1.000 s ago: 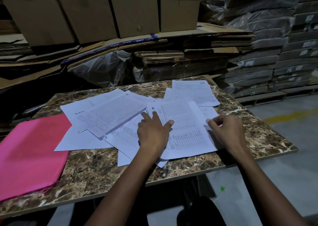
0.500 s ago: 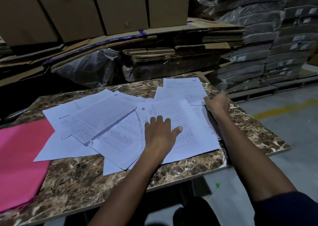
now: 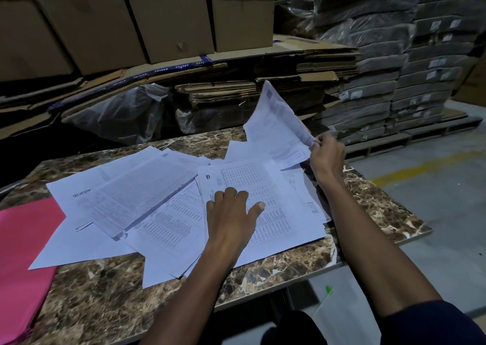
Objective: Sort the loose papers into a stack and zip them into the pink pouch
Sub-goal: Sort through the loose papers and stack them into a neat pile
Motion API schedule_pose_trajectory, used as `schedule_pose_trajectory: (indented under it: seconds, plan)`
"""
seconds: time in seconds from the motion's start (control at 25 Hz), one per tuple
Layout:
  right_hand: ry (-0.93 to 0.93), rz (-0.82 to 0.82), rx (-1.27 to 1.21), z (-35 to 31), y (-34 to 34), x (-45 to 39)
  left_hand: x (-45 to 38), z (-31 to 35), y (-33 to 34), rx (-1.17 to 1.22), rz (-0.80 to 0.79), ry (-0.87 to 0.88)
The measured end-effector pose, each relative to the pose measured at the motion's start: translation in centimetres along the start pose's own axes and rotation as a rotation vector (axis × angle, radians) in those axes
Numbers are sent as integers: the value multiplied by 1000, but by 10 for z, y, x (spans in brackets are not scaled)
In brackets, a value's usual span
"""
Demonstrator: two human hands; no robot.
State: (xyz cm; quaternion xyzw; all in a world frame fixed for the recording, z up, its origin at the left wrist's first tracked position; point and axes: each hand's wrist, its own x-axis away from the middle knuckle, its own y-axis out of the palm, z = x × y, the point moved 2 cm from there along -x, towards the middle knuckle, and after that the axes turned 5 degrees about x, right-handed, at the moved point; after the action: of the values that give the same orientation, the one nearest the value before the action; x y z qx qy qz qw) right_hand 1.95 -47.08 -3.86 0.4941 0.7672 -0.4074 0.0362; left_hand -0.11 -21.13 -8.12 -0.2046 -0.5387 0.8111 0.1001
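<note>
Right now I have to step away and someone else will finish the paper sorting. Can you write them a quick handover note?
Left hand: flat, pressing the printed table sheet on the marble table.
Right hand: pinching the corner of one lifted sheet, raised at the far right.
Loose papers: spread and overlapping mid-table, no stack squared up.
Pink pouch: flat at the left edge, a paper corner overlapping it.
Left: gather all sheets, square them, fill and zip the pouch.

The papers (image 3: pixel 147 200) are white with tiny dark print in rows. The pouch (image 3: pixel 23 260) left of the papers is bright pink. The table (image 3: pixel 105 300) under the papers is brown with pale swirly marble marks.
</note>
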Motion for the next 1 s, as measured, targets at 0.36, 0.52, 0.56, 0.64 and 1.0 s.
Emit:
schedule_pose_trajectory:
  seconds: [0.36,0.52,0.56,0.64,1.0]
  plan:
    - [-485,309,-126,-22,-73,10,2,-1,-12,289,175,8]
    - [-588,354,-166,-42,-100,38,6,6,-22,709,236,-52]
    - [-597,360,-193,-47,-104,45,7,8,-27,792,231,-86]
    - [-553,332,-292,-57,-110,59,6,7,-34,953,207,-168]
    - [-132,-70,-555,-38,-92,139,50,-44,-54,1324,336,-320]
